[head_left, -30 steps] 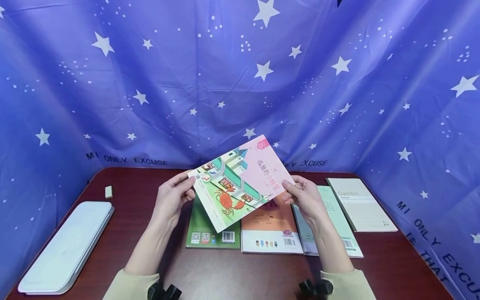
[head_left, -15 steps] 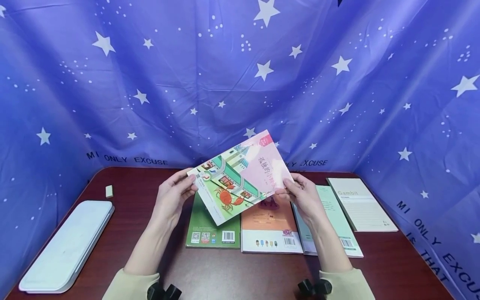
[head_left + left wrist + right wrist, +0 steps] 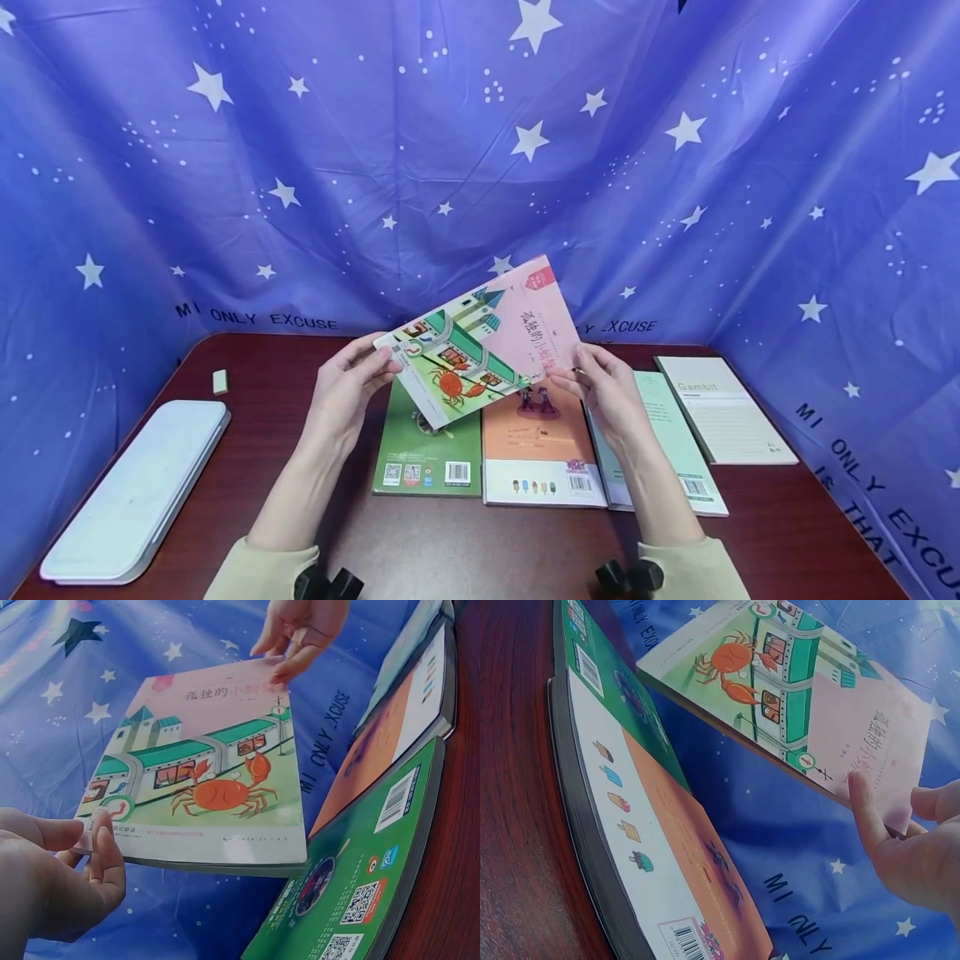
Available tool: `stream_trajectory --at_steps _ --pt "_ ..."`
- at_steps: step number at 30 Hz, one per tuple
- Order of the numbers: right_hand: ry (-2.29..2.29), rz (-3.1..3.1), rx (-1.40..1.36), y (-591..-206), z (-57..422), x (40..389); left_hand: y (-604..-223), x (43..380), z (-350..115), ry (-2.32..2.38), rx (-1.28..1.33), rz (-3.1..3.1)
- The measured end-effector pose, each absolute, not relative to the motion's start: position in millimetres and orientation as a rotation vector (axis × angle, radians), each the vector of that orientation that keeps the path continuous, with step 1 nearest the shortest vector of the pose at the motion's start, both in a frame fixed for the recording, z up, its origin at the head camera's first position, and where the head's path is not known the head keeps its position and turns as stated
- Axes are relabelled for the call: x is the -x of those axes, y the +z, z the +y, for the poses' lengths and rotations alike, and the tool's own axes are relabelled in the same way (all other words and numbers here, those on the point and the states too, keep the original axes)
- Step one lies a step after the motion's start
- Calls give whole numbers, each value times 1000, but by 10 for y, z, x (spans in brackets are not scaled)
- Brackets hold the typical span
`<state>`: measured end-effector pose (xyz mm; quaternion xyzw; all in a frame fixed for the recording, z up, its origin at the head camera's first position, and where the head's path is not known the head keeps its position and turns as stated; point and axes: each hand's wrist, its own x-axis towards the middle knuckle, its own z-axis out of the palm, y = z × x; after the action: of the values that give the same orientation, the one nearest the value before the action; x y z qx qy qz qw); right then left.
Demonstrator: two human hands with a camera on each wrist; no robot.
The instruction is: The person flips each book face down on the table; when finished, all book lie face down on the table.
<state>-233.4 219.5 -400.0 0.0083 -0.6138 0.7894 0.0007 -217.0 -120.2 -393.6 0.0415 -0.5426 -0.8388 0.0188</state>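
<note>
A pink picture book (image 3: 480,342) with a red crab and a green-roofed train on its cover is held up, tilted, above the table. My left hand (image 3: 348,392) pinches its lower left corner between thumb and fingers. At the opposite end my right hand (image 3: 606,387) grips the right corner, its fingers over the cover's edge in the right wrist view. Below the held book lie a green book (image 3: 427,458) and an orange book (image 3: 540,437) with ice-cream pictures, both partly covered by it in the head view. A pale green book (image 3: 660,417) lies partly behind my right forearm.
A cream notebook (image 3: 727,408) marked Gambit lies at the far right of the brown table (image 3: 420,550). On the left are a long white case (image 3: 138,492) and a small white eraser (image 3: 220,382). A blue star-patterned curtain (image 3: 450,167) hangs behind and at both sides.
The crab book has risen slightly and tilted back, showing more of the orange and green books beneath. Both hands keep hold of it, with the right fingers shifted a little along its edge.
</note>
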Motion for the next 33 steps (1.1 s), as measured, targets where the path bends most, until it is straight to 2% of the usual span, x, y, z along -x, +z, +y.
stream_trajectory --at_steps 19,33 --pt "2513 -1806 -59 -3969 2169 2321 -3925 2150 -1205 -2675 43 -1544" --pt "2533 -1759 -115 -3971 2148 2319 -3956 2173 -1215 -2661 25 -1562"
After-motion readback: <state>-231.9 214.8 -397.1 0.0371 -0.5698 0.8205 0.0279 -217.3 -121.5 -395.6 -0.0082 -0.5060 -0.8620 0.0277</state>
